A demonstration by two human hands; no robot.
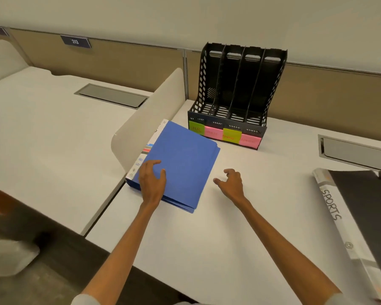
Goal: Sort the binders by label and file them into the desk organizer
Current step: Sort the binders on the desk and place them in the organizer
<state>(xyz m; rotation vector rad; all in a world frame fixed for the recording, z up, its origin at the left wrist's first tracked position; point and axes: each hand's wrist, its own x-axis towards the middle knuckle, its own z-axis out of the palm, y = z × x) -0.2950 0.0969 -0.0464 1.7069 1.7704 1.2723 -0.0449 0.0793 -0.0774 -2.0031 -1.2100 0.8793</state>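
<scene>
Blue binders (180, 164) lie stacked flat on the counter (240, 227), just in front-left of the black desk organizer (235, 93); all four slots look empty, so nothing is filed yet. Sticky-note labels (225, 134) sit on its front edge. Left hand (152, 181) rests on the stack, fingers spread, gripping nothing. Right hand (231, 183) hovers beside it, loosely open, empty. A "SPORTS" binder (348, 227) lies far right, also unfiled. Task barely started.

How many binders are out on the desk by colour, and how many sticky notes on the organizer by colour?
Blue binders: at least 2, stacked; exact count unclear
Black binder marked SPORTS: 1
Green sticky notes: 2
Pink sticky notes: 2
Total: at least 3 binders, 4 notes on the organizer
</scene>
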